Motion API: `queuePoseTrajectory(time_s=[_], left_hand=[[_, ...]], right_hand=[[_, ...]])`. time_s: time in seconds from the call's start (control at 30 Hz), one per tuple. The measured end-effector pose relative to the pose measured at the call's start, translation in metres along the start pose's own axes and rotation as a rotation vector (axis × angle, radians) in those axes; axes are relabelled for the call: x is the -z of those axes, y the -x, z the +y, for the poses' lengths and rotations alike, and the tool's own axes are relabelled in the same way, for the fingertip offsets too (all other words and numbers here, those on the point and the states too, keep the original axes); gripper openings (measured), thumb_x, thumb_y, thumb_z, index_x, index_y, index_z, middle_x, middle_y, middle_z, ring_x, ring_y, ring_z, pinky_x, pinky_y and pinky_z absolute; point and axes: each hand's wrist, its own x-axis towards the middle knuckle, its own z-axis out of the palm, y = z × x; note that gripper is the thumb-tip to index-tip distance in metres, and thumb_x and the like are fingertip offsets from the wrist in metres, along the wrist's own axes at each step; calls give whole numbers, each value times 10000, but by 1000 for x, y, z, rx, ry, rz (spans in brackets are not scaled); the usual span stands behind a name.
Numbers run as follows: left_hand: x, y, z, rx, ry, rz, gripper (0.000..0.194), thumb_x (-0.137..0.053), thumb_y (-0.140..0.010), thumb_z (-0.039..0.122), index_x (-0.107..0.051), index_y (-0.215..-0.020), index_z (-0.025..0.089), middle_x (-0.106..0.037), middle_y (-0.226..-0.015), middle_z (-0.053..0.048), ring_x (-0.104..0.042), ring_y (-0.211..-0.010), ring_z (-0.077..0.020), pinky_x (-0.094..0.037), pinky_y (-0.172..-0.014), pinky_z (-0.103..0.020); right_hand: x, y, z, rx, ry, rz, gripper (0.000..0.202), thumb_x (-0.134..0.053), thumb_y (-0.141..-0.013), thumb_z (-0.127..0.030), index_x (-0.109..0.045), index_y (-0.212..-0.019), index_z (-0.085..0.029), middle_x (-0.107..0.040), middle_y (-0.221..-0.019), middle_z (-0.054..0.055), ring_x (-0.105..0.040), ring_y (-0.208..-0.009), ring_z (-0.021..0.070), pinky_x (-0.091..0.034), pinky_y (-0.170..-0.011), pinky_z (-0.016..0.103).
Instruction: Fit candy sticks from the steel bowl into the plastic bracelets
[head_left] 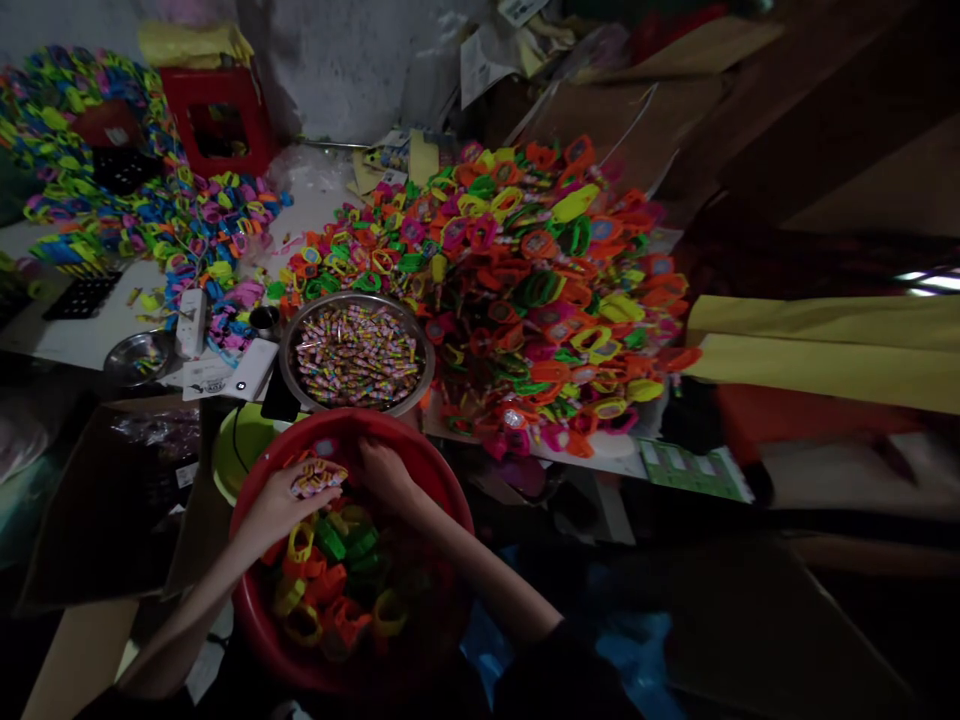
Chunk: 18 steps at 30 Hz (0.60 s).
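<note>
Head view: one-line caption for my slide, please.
Both hands, left hand and right hand, work in a red basin of bright plastic pieces beside a metal bowl of wrapped sweets.

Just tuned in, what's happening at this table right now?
A person works over a red basin filled with bright plastic toy pieces. The left hand holds a small bunch of wrapped candies; the right hand is beside it, touching the same bunch. Just beyond sits a metal bowl full of candies, and a big heap of finished toys covers the table.
</note>
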Motion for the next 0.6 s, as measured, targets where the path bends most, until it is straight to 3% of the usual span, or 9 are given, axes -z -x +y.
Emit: queuePoseTrajectory(time_s=[0.27, 0.47, 0.6], left_hand=[[0, 0, -8, -18, 54, 23, 333, -636, -779, 397, -650, -1001, 149, -703, -983, -72, -673, -867, -199, -541, -812, -286], [1, 0, -1, -12, 7, 38, 335, -641, -779, 406, -631, -1002, 157, -694, -995, -58, -653, -910, -198, -519, -830, -287], [-3, -2, 8, -41, 0, 15, 312, -622, -795, 398, -636, -999, 162, -688, -1035, -58, -641, -953, -200, -496, -867, -281]], right_hand=[[-9, -7, 4, 64, -157, 86, 225, -427, -923, -162, -603, -1044, -90, -643, -1057, 160, -609, -978, 228, -441, -873, 315], [20, 20, 9, 251, -352, 188, 125, -548, -888, -220, -609, -983, -166, -649, -1017, 61, -587, -972, 158, -447, -876, 265], [42, 46, 1, 423, -477, 368, 137, -532, -902, -234, -589, -1021, -196, -650, -1054, 54, -561, -1016, 178, -434, -915, 329]])
